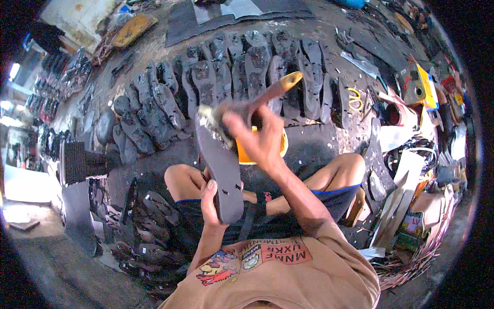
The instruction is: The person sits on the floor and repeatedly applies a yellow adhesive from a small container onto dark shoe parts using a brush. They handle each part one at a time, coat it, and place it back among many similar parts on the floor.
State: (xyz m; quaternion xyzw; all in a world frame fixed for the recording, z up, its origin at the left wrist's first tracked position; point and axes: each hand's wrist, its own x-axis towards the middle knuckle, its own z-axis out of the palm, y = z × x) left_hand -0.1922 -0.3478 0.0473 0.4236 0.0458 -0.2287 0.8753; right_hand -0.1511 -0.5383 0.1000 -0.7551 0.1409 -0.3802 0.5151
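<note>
A long dark grey sandal sole [221, 159] is held up at a slant in front of my lap. Fingers of my left hand [209, 203] wrap around its lower end, with the thumb along the edge. My right hand [263, 138] grips a paintbrush [277, 89] with a reddish-brown, yellow-ended handle. The blurred brush head is at the sole's upper end, where a pale wet-looking smear [207, 116] shows. Small black strap ends stick out near the sole's lower end. Behind my right hand, partly hidden, stands a yellow-orange container [245, 157].
Rows of dark soles [253, 67] cover the floor ahead. To the right lie yellow-handled scissors [355, 99], a yellow box [427, 86] and heaped scraps and strips [401, 193]. More dark sandals [149, 226] are piled at my left, near a ridged black sheet [74, 162].
</note>
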